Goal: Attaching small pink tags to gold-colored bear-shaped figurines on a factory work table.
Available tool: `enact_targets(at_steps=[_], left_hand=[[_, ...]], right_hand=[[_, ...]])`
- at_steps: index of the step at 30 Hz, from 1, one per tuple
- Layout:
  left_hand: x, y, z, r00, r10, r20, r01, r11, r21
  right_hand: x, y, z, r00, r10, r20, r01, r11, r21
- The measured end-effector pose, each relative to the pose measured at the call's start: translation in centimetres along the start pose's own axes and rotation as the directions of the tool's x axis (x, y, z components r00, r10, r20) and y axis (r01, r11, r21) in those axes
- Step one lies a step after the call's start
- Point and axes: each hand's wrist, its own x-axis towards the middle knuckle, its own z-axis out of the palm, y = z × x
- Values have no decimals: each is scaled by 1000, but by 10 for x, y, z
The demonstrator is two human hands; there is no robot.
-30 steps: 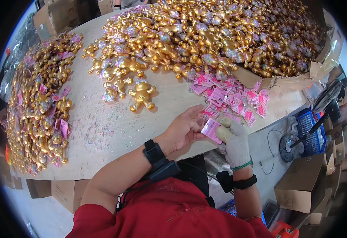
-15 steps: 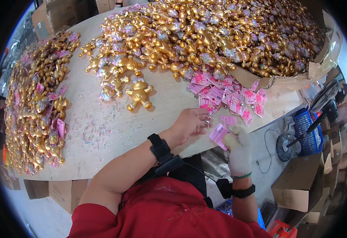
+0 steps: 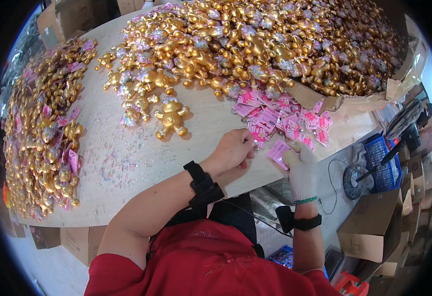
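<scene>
My left hand (image 3: pixel 232 154) is bare and hovers over the table's near edge, its fingers curled together. What they hold, if anything, is hidden. My right hand (image 3: pixel 302 167), in a pale glove, pinches a pink card (image 3: pixel 278 154) between thumb and fingers, just right of the left hand. Beyond both hands lies a loose heap of pink printed cards (image 3: pixel 268 118). A single gold bear-like figure (image 3: pixel 171 118) rests apart on the table, up and left of my left hand.
A huge pile of gold figures (image 3: pixel 255 44) covers the far side, partly within a torn carton (image 3: pixel 359 101). Another pile, with pink cards among it, fills the table's left (image 3: pixel 43 138). Glitter is scattered between. Right of the table stand a blue crate (image 3: pixel 381 165) and an open box (image 3: pixel 371 222).
My hands have drawn apart: the left has shifted slightly left and up, the right slightly right and up with the pink card. Small metal bits at my left fingertips no longer show.
</scene>
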Motion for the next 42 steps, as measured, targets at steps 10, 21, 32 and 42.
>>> enact_targets(at_steps=[10, 21, 32, 42], left_hand=[[-2, 9, -4, 1000, -30, 2, 30, 996, 86], [-33, 12, 17, 930, 14, 368, 250, 708, -660], [-56, 9, -20, 881, 4, 474, 116, 968, -224], [-81, 31, -29, 988, 140, 58, -147, 981, 130]], right_hand=[[-1, -48, -21, 981, 156, 114, -167, 982, 91], [-29, -87, -20, 947, 133, 293, -131, 991, -28], [-36, -86, -20, 944, 135, 302, -102, 987, -123], [-44, -70, -16, 877, 256, 407, -290, 957, 24]])
